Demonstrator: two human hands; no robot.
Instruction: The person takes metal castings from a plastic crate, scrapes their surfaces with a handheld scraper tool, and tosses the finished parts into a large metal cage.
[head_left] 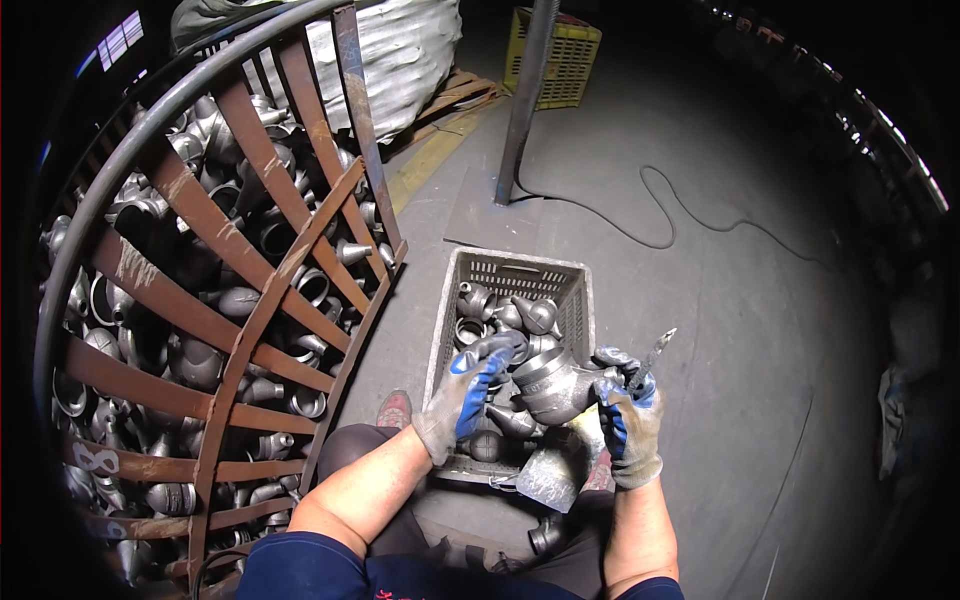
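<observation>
A grey metal casting (556,388), with a wide ringed mouth and a narrow neck, is held tilted above a grey plastic crate (588,300). My right hand (632,425), in a grey and blue glove, is closed around a tool with a flat, pointed, knife-like blade (657,352). Its fingers also meet the casting's narrow neck. My left hand (468,388), gloved alike, is beside the casting's wide mouth with its fingers loosely curved and thumb apart; whether the fingertips touch the rim is unclear. More castings (538,316) lie inside the crate.
A rusty barred metal bin (225,400) full of castings stands on my left. A worn flat plate (550,475) rests at the crate's near edge. Beyond are a metal post (522,120), a black cable (610,222), a yellow crate (570,65) and a large white sack (400,60).
</observation>
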